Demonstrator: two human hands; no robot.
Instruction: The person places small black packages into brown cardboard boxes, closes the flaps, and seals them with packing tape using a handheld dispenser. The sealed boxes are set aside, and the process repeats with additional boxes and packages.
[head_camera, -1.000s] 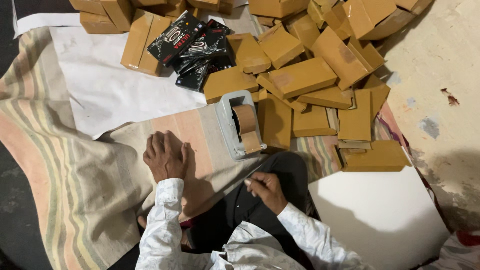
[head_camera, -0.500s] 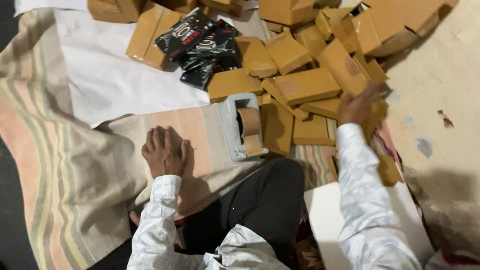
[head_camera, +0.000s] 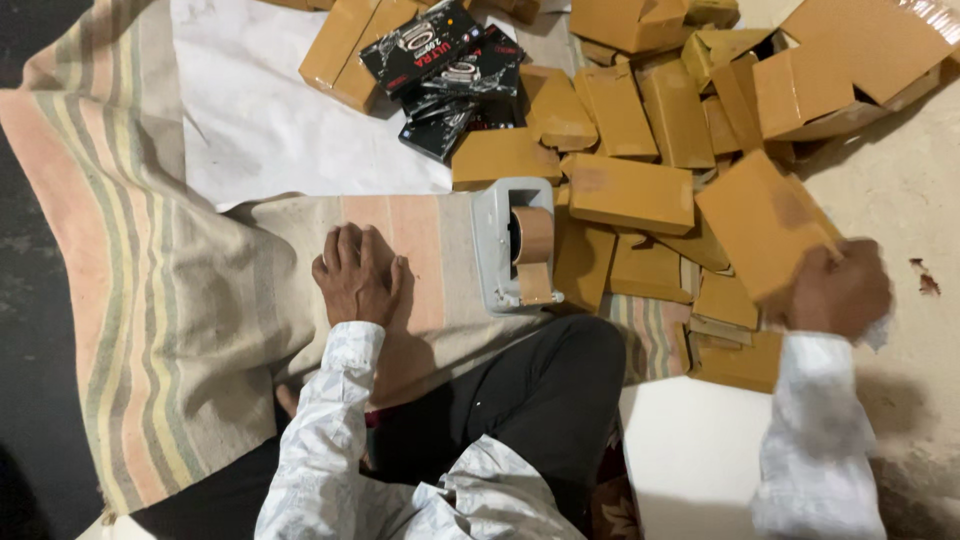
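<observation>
We've got our right hand (head_camera: 838, 290) out on the right, fingers clamped on one flat tan box (head_camera: 765, 225), lifted at the near edge of the pile of tan boxes (head_camera: 640, 110). Can't count that pile exactly, looks like twenty-ish, all plain brown rectangles spilling far and right. Our left hand (head_camera: 357, 275) rests flat on the striped blanket (head_camera: 150, 290), fingers together, holding nothing. One grey tape dispenser (head_camera: 512, 245) with a brown roll sits between the hands. Three or four glossy black packages (head_camera: 440, 60) with white and red print lie far centre on the white sheet (head_camera: 250, 120).
</observation>
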